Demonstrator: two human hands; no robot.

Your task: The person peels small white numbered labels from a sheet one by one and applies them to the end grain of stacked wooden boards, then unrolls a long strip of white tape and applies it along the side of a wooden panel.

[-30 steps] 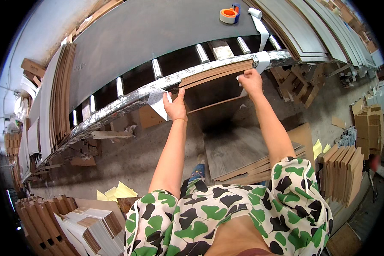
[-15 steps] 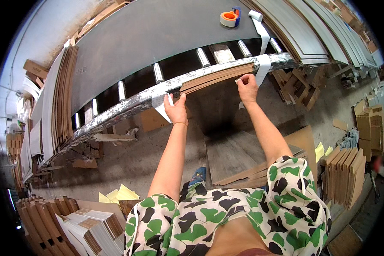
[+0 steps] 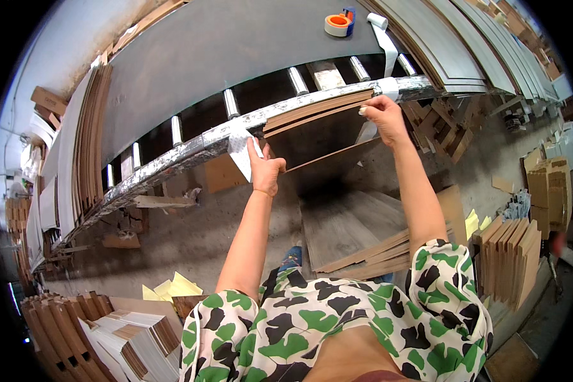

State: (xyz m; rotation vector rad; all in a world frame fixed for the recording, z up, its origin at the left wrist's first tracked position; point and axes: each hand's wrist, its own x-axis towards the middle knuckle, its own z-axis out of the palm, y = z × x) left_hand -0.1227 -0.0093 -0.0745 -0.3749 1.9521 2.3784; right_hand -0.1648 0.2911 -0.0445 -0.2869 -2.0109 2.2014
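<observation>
In front of me, dark thin boards with brown edges (image 3: 318,113) are stacked against the roller table's near rail. The lowest board (image 3: 331,153) has tipped down toward me, leaving a dark gap. My left hand (image 3: 267,175) is at that board's left corner, its thumb against the edge and two fingers pointing up. Beside those fingers a white paper strip (image 3: 240,148) hangs off the rail. At the right end, my right hand (image 3: 388,120) is raised with fingertips pinched on a small white piece (image 3: 363,111), too small to name.
A large dark sheet (image 3: 191,70) lies on the rollers, with a tape roll (image 3: 339,25) and a white label roll (image 3: 377,21) on it. Panels (image 3: 465,57) are stacked at right. Near my feet lie grey boards (image 3: 344,223); bundled brown pieces (image 3: 506,258) stand right.
The lowest board has swung down from the stack toward me. My left hand has dropped slightly with it. My right hand has moved a little right and up, still pinching.
</observation>
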